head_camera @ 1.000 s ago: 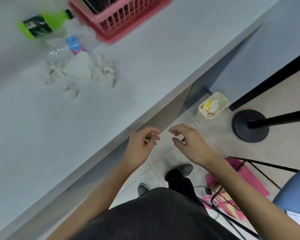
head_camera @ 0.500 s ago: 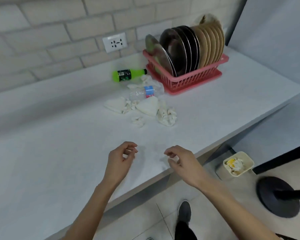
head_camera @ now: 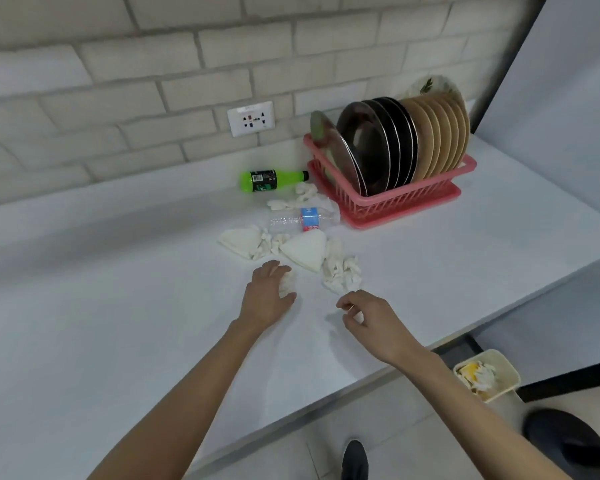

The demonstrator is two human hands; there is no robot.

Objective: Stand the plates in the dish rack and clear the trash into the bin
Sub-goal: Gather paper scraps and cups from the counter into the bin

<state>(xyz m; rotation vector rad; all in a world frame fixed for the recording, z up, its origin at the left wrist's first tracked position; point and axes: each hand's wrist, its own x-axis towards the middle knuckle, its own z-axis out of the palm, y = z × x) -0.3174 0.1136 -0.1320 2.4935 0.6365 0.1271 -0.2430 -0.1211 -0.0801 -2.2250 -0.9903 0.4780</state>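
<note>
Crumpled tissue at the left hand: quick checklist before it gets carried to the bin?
1. Left hand grips the crumpled white tissue: ok.
2. Right hand free of scraps: cannot tell.
3. Beige plastic bin on the floor open, with room: ok.
4. Plates stand in the pink plastic dish rack: ok.
5. White counter free of trash: not ok; green plastic bottle, clear plastic bottle, loose white tissues lie on it.
</note>
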